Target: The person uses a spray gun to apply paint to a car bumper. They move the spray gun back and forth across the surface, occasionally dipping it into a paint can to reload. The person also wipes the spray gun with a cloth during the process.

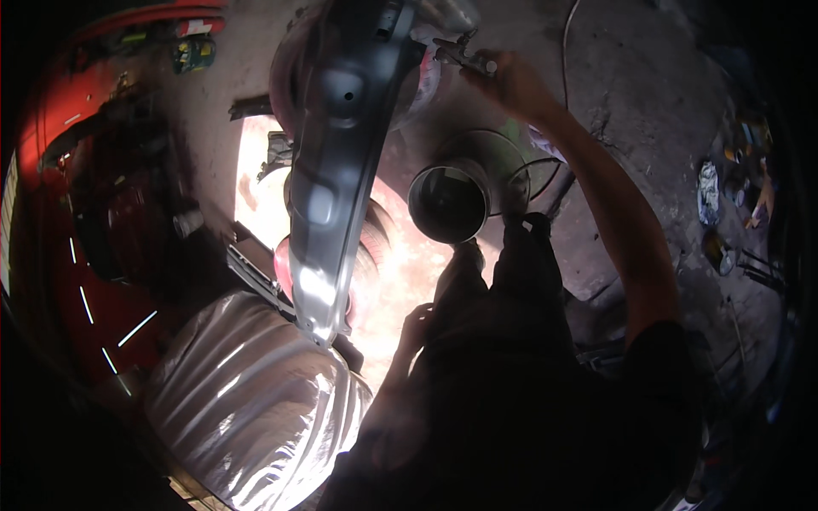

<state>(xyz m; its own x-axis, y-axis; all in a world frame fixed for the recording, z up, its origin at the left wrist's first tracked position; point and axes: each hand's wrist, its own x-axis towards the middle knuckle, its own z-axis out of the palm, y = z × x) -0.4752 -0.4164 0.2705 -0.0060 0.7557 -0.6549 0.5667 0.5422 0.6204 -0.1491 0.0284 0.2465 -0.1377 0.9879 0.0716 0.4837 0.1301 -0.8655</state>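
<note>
At the upper middle my right hand (511,81) is closed round a small metal spray gun (463,57), its nozzle end toward a long grey car body panel (328,162). The panel stretches from the top edge down to the lower left middle. It has pressed hollows, a small round hole and a glossy sheen. A gap lies between gun and panel. Low beside my thigh hangs my left hand (415,326), apart from the panel. Shadow and dark trousers hide its fingers.
Tires (375,234) sit under the panel. A round open bucket (449,203) stands before my feet, with a hose (565,34) on the floor. A silver cover (256,400) drapes a bulky thing at lower left. A red car body (51,162) is at left; clutter lies at right.
</note>
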